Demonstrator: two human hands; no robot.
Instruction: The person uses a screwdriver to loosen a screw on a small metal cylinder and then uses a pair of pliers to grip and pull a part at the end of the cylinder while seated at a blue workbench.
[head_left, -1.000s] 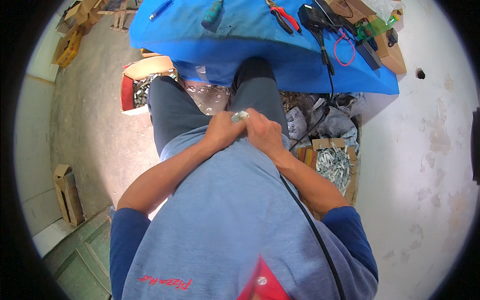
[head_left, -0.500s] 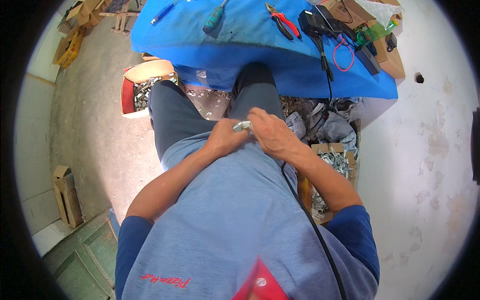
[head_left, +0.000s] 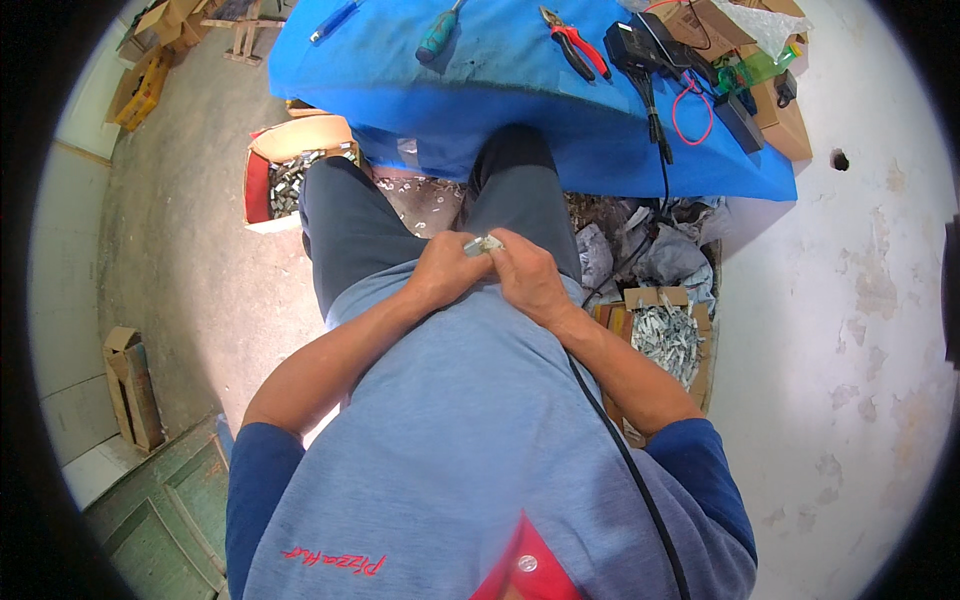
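Down in my lap, both of my hands meet over one small pale metal part. My left hand is curled closed on its left end and my right hand is closed on its right end, so the part sits pinched between the two, just above my thighs and close to my shirt. It is too small to name more exactly.

Counting what lies on the counter, which is draped in blue cloth: one screwdriver with a teal handle, one blue pen-like tool near the far left edge, one pair of red-handled pliers, one black device with a black cable hanging off the front edge, one loop of red wire, and one green plastic bottle lying near a brown cardboard box at the right end.

On the floor I count two open boxes of small silvery metal pieces: one red and white box to the left of my left knee, and one brown cardboard box to the right of my right arm. Crumpled grey rags lie between that box and the counter. One thin black cord runs down across my shirt on the right side.

Bare grey concrete floor stretches to my left, with one small cardboard box standing on it and a green wooden panel beside that. To my right is a whitish, stained wall with one small dark hole.
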